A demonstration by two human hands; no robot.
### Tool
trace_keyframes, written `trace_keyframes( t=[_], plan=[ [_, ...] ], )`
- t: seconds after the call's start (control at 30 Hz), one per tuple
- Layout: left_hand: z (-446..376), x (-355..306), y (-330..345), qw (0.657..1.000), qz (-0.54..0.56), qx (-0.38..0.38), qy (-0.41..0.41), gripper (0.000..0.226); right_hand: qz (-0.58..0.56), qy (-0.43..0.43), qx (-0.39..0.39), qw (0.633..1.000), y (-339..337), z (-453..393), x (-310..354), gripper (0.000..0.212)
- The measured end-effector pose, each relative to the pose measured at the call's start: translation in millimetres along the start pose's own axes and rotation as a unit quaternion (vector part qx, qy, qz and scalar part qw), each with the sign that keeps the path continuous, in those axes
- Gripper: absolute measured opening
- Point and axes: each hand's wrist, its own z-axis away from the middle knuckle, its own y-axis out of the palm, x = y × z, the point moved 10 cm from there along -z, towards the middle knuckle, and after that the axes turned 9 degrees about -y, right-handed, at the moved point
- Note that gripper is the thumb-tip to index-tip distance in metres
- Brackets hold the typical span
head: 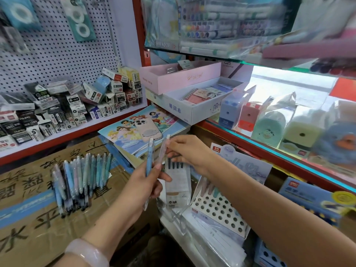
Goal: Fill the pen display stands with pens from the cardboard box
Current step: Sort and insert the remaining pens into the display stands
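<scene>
My left hand [144, 182] holds a light blue pen [149, 160] upright at the centre of the view. Just to its right, my right hand [189, 151] pinches the top of a pale pink pen [163, 151]. Both pens hang above a clear pack of black pens [177, 182]. A white pen display stand [219, 214] with rows of round holes sits at lower right, with a few pens standing in its back row. Several loose pastel pens [81, 178] lie in a row on the taped cardboard box [38, 189] at left.
A phone [147, 130] rests on stacked colouring books [123, 132] behind my hands. Refill boxes [67, 108] crowd the left shelf under a pegboard. Sharpeners [273, 128] line the red-edged glass shelf at right. A blue pen box [312, 197] sits at far right.
</scene>
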Motion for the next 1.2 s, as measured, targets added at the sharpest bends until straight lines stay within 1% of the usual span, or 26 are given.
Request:
trace_keyframes(
  t=[0.1, 0.27, 0.37, 0.43, 0.5, 0.6, 0.67, 0.7, 0.8, 0.9, 1.07, 1.2],
  plan=[
    [8, -5, 9, 1.0, -0.017, 0.004, 0.015, 0.011, -0.002, -0.002, -0.01, 1.0, -9, 14, 13, 0.012],
    [19, -9, 41, 0.996, -0.072, 0.04, 0.038, 0.013, 0.049, -0.03, -0.035, 0.998, -36, 41, 39, 0.017],
    [27, -6, 58, 0.994, -0.089, 0.045, 0.037, 0.015, 0.067, -0.045, -0.073, 0.994, -62, 61, 49, 0.019],
    [28, -2, 57, 0.991, -0.126, 0.02, 0.036, 0.018, 0.092, -0.056, -0.121, 0.987, -87, 75, 55, 0.019],
    [28, 2, 49, 0.986, -0.162, -0.02, 0.027, 0.019, 0.168, -0.065, -0.16, 0.971, -109, 87, 54, 0.018],
    [29, 5, 37, 0.979, -0.197, -0.056, 0.021, 0.016, 0.292, -0.06, -0.167, 0.94, -119, 99, 32, 0.006],
    [30, 6, 33, 0.975, -0.211, -0.062, 0.025, 0.013, 0.329, -0.043, -0.163, 0.929, -118, 101, 6, 0.006],
    [30, 7, 31, 0.974, -0.216, -0.064, 0.025, 0.012, 0.338, -0.035, -0.164, 0.926, -117, 101, -5, 0.002],
    [28, 10, 25, 0.974, -0.216, -0.068, 0.023, 0.018, 0.344, -0.021, -0.177, 0.922, -117, 98, -28, 0.012],
    [26, 16, 17, 0.977, -0.201, -0.073, 0.01, 0.02, 0.342, -0.018, -0.168, 0.924, -112, 93, -39, 0.012],
    [25, 24, 10, 0.989, -0.133, -0.069, -0.015, 0.02, 0.37, -0.016, -0.15, 0.917, -104, 86, -47, 0.016],
    [26, 28, 7, 0.994, -0.088, -0.067, -0.024, 0.027, 0.38, -0.013, -0.141, 0.914, -98, 81, -51, 0.018]
  ],
)
